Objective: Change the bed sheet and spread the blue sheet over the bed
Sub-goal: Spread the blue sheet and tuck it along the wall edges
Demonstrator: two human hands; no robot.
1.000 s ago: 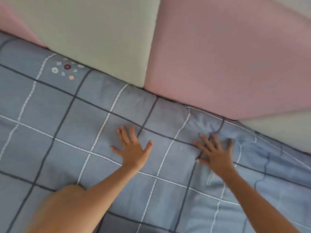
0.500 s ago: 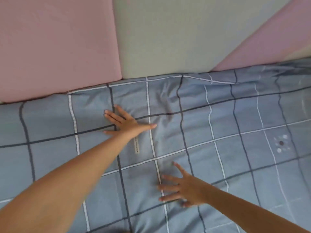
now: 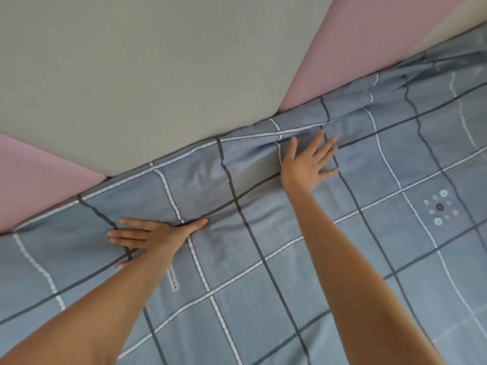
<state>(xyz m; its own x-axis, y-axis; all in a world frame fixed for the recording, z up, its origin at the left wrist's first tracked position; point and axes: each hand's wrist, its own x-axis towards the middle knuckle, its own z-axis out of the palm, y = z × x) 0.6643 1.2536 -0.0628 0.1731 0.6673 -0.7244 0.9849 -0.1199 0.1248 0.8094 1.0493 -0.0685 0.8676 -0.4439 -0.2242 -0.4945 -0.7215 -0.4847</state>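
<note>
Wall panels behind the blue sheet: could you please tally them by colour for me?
Pink panels: 2
Grey panel: 1
Cream panel: 1
Total: 4

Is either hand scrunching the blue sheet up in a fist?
No, the left hand and the right hand both lie flat on the blue sheet with fingers straight.

Left hand (image 3: pixel 155 234) flat, fingers straight; right hand (image 3: pixel 308 160) flat, fingers spread.
</note>
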